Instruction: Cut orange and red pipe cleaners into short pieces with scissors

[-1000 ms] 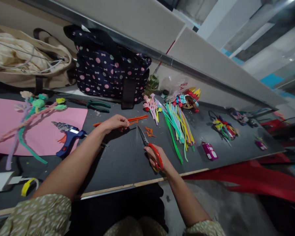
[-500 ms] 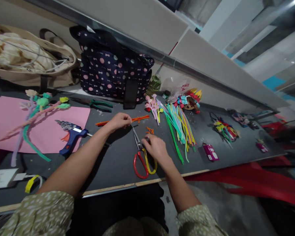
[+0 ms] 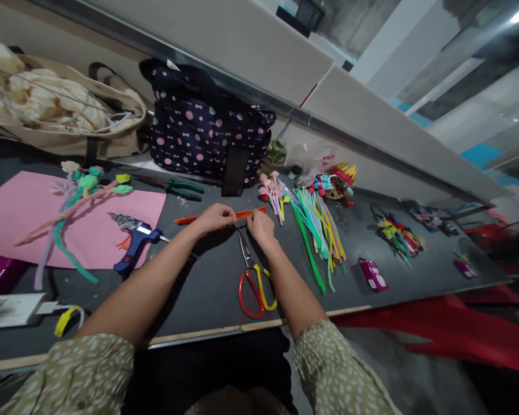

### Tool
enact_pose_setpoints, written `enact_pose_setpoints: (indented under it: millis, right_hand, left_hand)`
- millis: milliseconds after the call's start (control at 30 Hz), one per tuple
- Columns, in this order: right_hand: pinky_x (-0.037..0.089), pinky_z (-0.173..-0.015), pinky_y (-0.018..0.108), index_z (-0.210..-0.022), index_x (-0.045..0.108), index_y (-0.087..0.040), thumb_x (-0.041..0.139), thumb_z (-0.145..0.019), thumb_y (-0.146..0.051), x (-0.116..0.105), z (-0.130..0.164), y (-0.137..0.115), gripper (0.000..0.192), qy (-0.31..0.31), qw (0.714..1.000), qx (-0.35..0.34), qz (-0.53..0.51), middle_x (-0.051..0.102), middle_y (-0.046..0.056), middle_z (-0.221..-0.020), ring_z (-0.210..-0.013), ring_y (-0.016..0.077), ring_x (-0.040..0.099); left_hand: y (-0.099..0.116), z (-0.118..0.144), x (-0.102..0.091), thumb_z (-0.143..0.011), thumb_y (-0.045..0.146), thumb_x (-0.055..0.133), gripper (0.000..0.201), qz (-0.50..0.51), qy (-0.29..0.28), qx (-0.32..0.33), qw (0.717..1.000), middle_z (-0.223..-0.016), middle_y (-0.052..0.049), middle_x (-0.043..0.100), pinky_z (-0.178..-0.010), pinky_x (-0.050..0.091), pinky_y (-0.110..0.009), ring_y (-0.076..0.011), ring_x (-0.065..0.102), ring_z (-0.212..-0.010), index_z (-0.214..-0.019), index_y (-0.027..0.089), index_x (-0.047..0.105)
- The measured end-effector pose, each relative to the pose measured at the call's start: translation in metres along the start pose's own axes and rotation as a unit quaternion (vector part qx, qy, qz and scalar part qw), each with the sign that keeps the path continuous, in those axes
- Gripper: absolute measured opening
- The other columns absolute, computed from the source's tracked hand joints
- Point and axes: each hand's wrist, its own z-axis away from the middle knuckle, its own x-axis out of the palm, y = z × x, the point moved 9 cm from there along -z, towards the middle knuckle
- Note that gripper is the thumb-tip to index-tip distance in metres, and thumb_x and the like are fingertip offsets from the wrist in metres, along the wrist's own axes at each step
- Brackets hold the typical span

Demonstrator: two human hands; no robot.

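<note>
My left hand (image 3: 218,218) is closed in a pinch over the far middle of the grey table. Facing it, my right hand (image 3: 260,227) has its fingers pinched together too, a short gap away. What the fingertips hold is too small to make out. Orange fuzzy craft stems (image 3: 185,220) lie just behind both hands, partly covered by them. Scissors (image 3: 248,260) with one red and one yellow handle lie between my forearms, blades pointing at the left fingertips. The small orange scraps are hidden behind my right hand.
Left, a blue glue gun (image 3: 134,242) and fuzzy-stem flowers (image 3: 64,213) lie by pink paper (image 3: 8,213). Green-handled pliers (image 3: 184,189) lie before a dotted bag (image 3: 207,127). Right are coloured craft stems (image 3: 315,225) and a purple box (image 3: 373,274). The table's wooden edge (image 3: 199,334) runs in front.
My right hand has moved from beside the scissors up and left, close to my left hand, and its fingers have closed. The left hand keeps its pinch. The view has shifted slightly.
</note>
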Motion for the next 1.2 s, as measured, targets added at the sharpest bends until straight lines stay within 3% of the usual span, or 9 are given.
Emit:
enact_pose_setpoints:
  millis: [167, 333, 467, 567, 700, 833, 933, 1067, 1200]
  right_hand:
    - [0.042, -0.072, 0.027, -0.103, 0.066, -0.018, 0.039, -0.098, -0.033, -0.012, 0.024, 0.044, 0.03, 0.057, 0.996, 0.03, -0.054, 0.072, 0.009, -0.095, -0.09, 0.0212, 0.066]
    - [0.04, -0.07, 0.025, -0.094, 0.07, -0.018, 0.046, -0.091, -0.029, -0.01, 0.049, 0.082, 0.026, 0.06, 0.988, 0.009, -0.144, 0.073, 0.007, -0.091, -0.083, 0.0186, 0.065]
    - [0.044, -0.072, 0.026, -0.094, 0.068, -0.018, 0.044, -0.091, -0.032, -0.008, 0.082, 0.087, 0.028, 0.083, 0.971, -0.021, -0.224, 0.071, 0.005, -0.086, -0.078, 0.0192, 0.063]
    - [0.045, -0.079, 0.029, -0.1, 0.067, -0.018, 0.044, -0.092, -0.03, -0.006, 0.1, 0.079, 0.027, 0.092, 0.967, -0.05, -0.232, 0.07, 0.007, -0.094, -0.086, 0.0203, 0.063]
    - [0.04, -0.097, 0.032, -0.123, 0.062, -0.014, 0.039, -0.088, -0.01, -0.013, 0.083, 0.065, 0.042, 0.132, 0.975, -0.091, -0.154, 0.063, 0.012, -0.121, -0.112, 0.023, 0.053]
    - [0.035, -0.103, 0.034, -0.137, 0.052, -0.011, 0.042, -0.082, -0.003, -0.005, 0.039, 0.047, 0.057, 0.077, 0.986, -0.14, -0.057, 0.055, 0.015, -0.135, -0.12, 0.0257, 0.046]
    - [0.036, -0.099, 0.034, -0.131, 0.058, -0.012, 0.044, -0.081, -0.002, -0.001, 0.027, 0.04, 0.053, 0.05, 0.982, -0.181, -0.023, 0.058, 0.014, -0.131, -0.118, 0.0264, 0.046]
    - [0.039, -0.095, 0.034, -0.109, 0.07, -0.018, 0.043, -0.08, -0.001, -0.002, 0.036, 0.058, 0.042, 0.08, 0.978, -0.181, -0.063, 0.067, 0.01, -0.114, -0.108, 0.0243, 0.052]
    - [0.041, -0.097, 0.032, -0.113, 0.068, -0.016, 0.041, -0.073, 0.004, 0.001, 0.045, 0.089, 0.053, 0.13, 0.97, -0.142, -0.148, 0.066, 0.01, -0.115, -0.107, 0.0218, 0.056]
  left_hand:
    - [-0.005, -0.003, 0.0, -0.067, 0.033, 0.063, 0.019, -0.004, 0.007, 0.001, 1.0, -0.06, 0.0, 0.059, -0.048, 0.035, -0.021, -0.0102, 0.049, -0.052, -0.069, 0.014, 0.064]
    - [-0.008, -0.005, 0.004, -0.067, 0.029, 0.064, 0.015, -0.007, -0.013, 0.009, 1.0, -0.058, 0.0, 0.058, -0.046, 0.034, -0.021, -0.01, 0.048, -0.049, -0.068, 0.015, 0.065]
    - [-0.008, -0.005, 0.004, -0.067, 0.03, 0.065, 0.016, 0.001, -0.018, 0.007, 1.0, -0.059, -0.001, 0.06, -0.046, 0.035, -0.021, -0.0099, 0.048, -0.048, -0.069, 0.015, 0.065]
    - [-0.006, -0.003, 0.006, -0.067, 0.031, 0.066, 0.017, 0.009, -0.025, 0.002, 1.0, -0.059, -0.001, 0.059, -0.047, 0.036, -0.022, -0.0094, 0.048, -0.048, -0.069, 0.015, 0.064]
    - [-0.007, -0.003, 0.007, -0.068, 0.032, 0.068, 0.018, 0.017, -0.023, -0.002, 1.0, -0.059, 0.0, 0.059, -0.048, 0.036, -0.021, -0.0088, 0.047, -0.048, -0.07, 0.015, 0.064]
    - [-0.01, -0.002, 0.007, -0.067, 0.034, 0.069, 0.02, 0.035, -0.017, -0.009, 0.999, -0.059, -0.001, 0.06, -0.048, 0.038, -0.022, -0.0093, 0.048, -0.048, -0.069, 0.015, 0.064]
    - [-0.008, -0.001, 0.006, -0.066, 0.033, 0.069, 0.019, 0.033, -0.012, -0.012, 0.999, -0.06, -0.001, 0.06, -0.048, 0.038, -0.022, -0.0092, 0.049, -0.048, -0.069, 0.014, 0.064]
    - [-0.003, 0.0, 0.005, -0.067, 0.03, 0.069, 0.017, 0.027, -0.012, -0.009, 1.0, -0.06, -0.001, 0.059, -0.047, 0.038, -0.022, -0.0088, 0.049, -0.048, -0.068, 0.013, 0.064]
    - [-0.005, -0.003, 0.004, -0.067, 0.029, 0.067, 0.016, 0.022, -0.014, -0.008, 1.0, -0.06, 0.0, 0.059, -0.047, 0.037, -0.021, -0.0091, 0.049, -0.049, -0.068, 0.014, 0.064]
